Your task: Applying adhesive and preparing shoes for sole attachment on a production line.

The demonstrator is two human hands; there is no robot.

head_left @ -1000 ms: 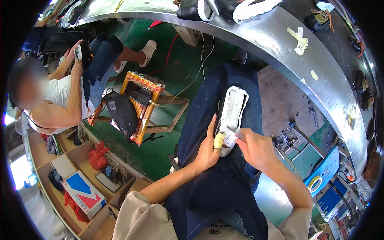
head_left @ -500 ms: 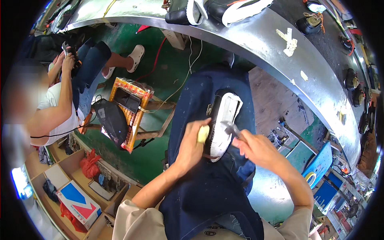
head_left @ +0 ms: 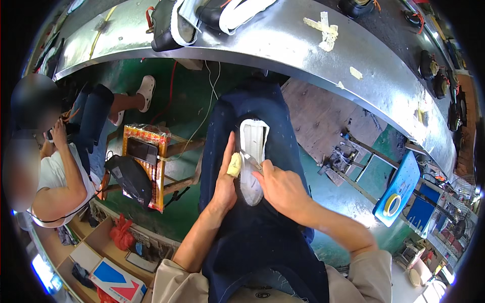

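At centre, oblong white rubbery sole: likely stiff; nine-o'clock hold preferred.
Left hand: grasp unclear.
Right hand: metal tool gripped.

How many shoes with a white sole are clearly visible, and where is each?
3. The first shoe lies on the lap, beside the left hand; the second shoe and third shoe are on the metal bench, at the picture's upper edge. More may be hidden at the dark rim.

Grn floor; shiny metal bench ahead; wdn stool L, blue seat R.
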